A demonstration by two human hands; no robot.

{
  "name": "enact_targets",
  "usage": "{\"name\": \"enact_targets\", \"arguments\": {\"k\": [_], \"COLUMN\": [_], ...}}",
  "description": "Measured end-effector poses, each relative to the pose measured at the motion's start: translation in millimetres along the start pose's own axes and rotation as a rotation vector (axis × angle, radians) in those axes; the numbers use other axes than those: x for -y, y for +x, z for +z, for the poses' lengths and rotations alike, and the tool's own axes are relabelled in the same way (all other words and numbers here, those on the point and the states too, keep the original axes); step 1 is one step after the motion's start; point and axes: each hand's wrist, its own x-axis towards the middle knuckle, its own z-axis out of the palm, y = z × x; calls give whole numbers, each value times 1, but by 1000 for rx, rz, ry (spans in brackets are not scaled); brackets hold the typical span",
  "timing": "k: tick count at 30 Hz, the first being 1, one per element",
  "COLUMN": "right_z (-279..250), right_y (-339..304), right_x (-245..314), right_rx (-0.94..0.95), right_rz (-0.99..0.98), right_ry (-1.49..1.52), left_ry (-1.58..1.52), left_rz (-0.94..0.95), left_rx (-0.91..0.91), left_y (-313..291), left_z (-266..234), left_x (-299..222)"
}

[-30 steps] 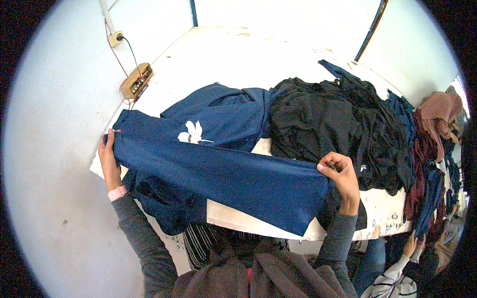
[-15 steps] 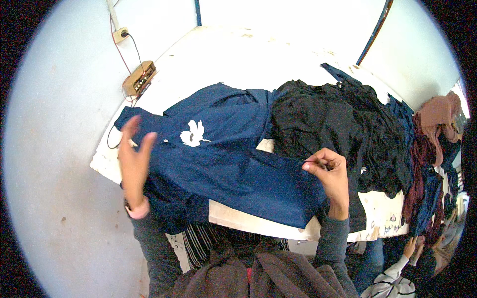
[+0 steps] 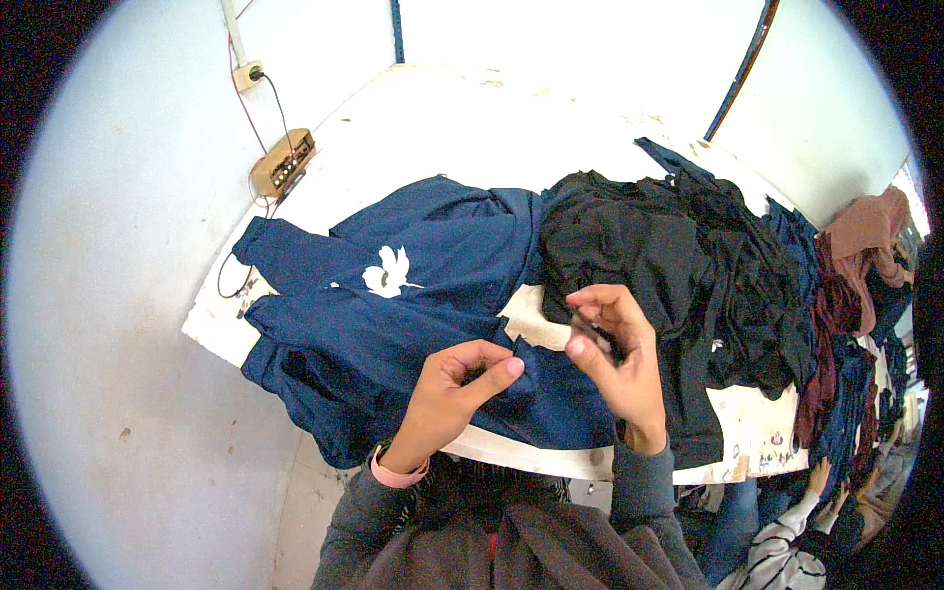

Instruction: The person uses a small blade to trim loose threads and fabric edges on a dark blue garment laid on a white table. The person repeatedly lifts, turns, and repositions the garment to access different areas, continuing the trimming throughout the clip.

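Note:
A navy garment [image 3: 423, 324] with a white flower print [image 3: 386, 272] lies spread over the left half of the table. My left hand [image 3: 442, 398], a pink band at its wrist, is closed in a pinch on a raised bit of the navy cloth, near the garment's front part. Just to its right, my right hand [image 3: 627, 369] is closed around a small dark tool [image 3: 596, 332] that looks like thread snips; the fingers cover most of it. A gap lies between the two hands' fingertips.
A heap of black garments [image 3: 639, 246] adjoins the navy one on the white table [image 3: 492, 118]. Maroon cloth [image 3: 824, 334] and brown cloth [image 3: 865, 236] lie farther right. A wooden power strip [image 3: 283, 162] with cables sits by the left wall. Another person's hand [image 3: 819, 477] shows at lower right.
My left hand has come from the garment's left end to its middle and closed on the cloth. My right hand has let go of the garment edge; the dark tool now shows in it.

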Motion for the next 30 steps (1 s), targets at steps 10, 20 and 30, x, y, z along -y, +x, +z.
{"name": "enact_targets", "arguments": {"k": [10, 20, 30], "right_z": [4, 7, 6], "right_y": [-15, -13, -14], "right_x": [-14, -15, -38], "right_rx": [83, 80, 583], "right_rz": [-42, -171, 270], "right_ry": [-88, -237, 328], "left_ry": [-123, -80, 329], "left_rz": [-105, -80, 412], "left_rx": [15, 34, -581], "left_y": [-6, -10, 3], "left_z": [-1, 2, -59], "left_x": [-4, -7, -73]}}
